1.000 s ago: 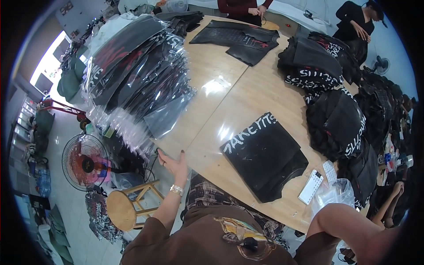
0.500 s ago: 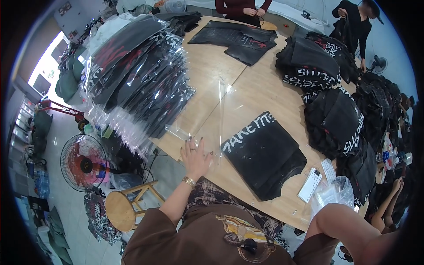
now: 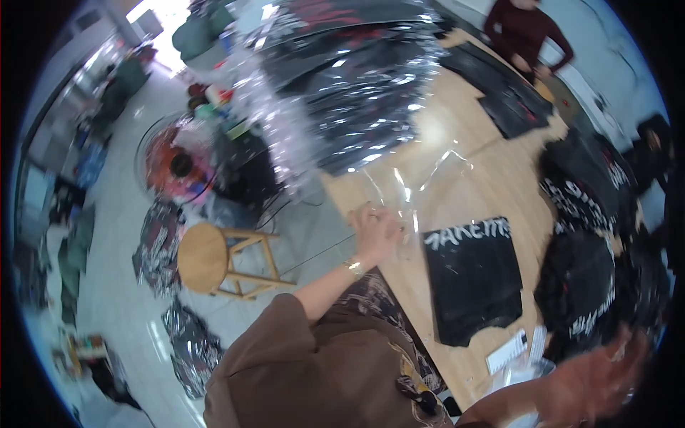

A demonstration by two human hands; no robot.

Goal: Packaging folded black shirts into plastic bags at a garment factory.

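My left hand [image 3: 378,232] is at the near left edge of the table, its fingers bent onto a clear plastic bag [image 3: 407,189] that lies creased on the wood. To the right of the bag is a folded black T-shirt [image 3: 474,285] with white lettering along its far edge. My right hand [image 3: 599,378] is off to the lower right, smeared by motion, above the table's right side near a bundle of clear plastic [image 3: 524,372]. Whether it holds anything does not show.
A tall pile of bagged black garments [image 3: 349,93] stands at the far left of the table. Heaps of dark shirts [image 3: 581,278] line the right. A white flat device [image 3: 505,351] lies by the T-shirt. A wooden stool [image 3: 203,258] and fan [image 3: 178,164] stand left; a person [image 3: 528,36] is opposite.
The view has swung left. My left hand's fingers, spread flat on the bag before, are now bent, and the bag is more creased. My right hand has come into view at lower right.
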